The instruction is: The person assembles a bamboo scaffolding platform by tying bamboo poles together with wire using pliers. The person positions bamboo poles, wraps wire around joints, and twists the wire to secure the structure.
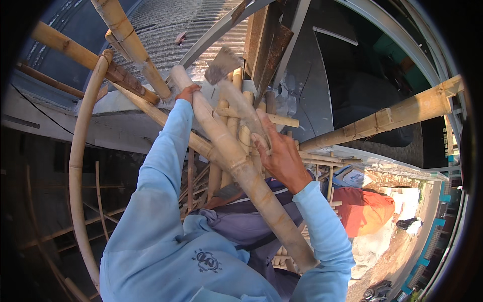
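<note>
A thick bamboo pole (pixel 229 151) slants across my body from the upper middle to the lower right. My left hand (pixel 188 93) is closed round it near its upper end, with most of the fingers hidden behind it. My right hand (pixel 282 153) grips the pale handle of a tool (pixel 240 103) over the pole's right side. Motion blurs its broad, flat grey-brown metal head (pixel 223 65), so I cannot tell its exact kind. The head is close to the pole's upper end; whether they touch is unclear.
Bamboo scaffold poles stand at the upper left (pixel 133 43), and another pole (pixel 382 123) crosses on the right. Shorter bamboo pieces lie beneath the held pole. Beyond is a corrugated roof (pixel 196 25). An orange-red cloth or bag (pixel 370 211) and the ground are lower right.
</note>
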Action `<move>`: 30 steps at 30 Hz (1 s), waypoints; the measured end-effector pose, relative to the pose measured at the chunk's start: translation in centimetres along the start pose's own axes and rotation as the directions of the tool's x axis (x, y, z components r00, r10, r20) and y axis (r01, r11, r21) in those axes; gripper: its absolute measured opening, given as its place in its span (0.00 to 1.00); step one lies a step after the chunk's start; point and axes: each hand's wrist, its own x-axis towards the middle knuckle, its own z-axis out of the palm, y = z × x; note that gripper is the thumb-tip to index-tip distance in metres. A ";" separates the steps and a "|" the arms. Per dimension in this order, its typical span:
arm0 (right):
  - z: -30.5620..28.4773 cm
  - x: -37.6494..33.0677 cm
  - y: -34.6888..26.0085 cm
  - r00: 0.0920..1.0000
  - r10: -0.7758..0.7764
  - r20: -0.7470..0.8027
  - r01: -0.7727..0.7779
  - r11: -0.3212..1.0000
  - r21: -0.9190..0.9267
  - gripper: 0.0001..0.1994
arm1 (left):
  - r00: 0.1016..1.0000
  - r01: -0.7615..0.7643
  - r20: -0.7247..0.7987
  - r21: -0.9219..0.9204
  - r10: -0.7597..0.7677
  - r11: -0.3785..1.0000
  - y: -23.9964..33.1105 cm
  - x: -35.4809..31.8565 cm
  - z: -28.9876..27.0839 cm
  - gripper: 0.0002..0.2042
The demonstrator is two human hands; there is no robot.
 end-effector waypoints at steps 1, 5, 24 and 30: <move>-0.2 -0.5 -0.4 0.980 0.104 0.169 -0.093 0.993 -0.069 0.29 | 1.000 -0.008 0.004 -0.029 0.008 1.000 -0.4 -0.2 0.7 0.28; -2.2 0.9 0.2 0.988 0.094 0.124 -0.088 0.995 -0.047 0.29 | 0.994 -0.069 0.074 -0.128 0.079 0.989 -0.5 -5.3 2.9 0.24; -1.6 1.0 -0.4 0.950 0.080 -0.301 -0.036 0.988 0.150 0.29 | 0.991 -0.075 0.108 0.005 0.074 0.997 3.4 -8.6 2.3 0.25; -1.3 -0.7 0.6 0.955 0.141 0.260 -0.062 0.955 -0.290 0.29 | 0.989 -0.105 0.106 0.003 0.104 0.994 3.7 -8.0 1.0 0.26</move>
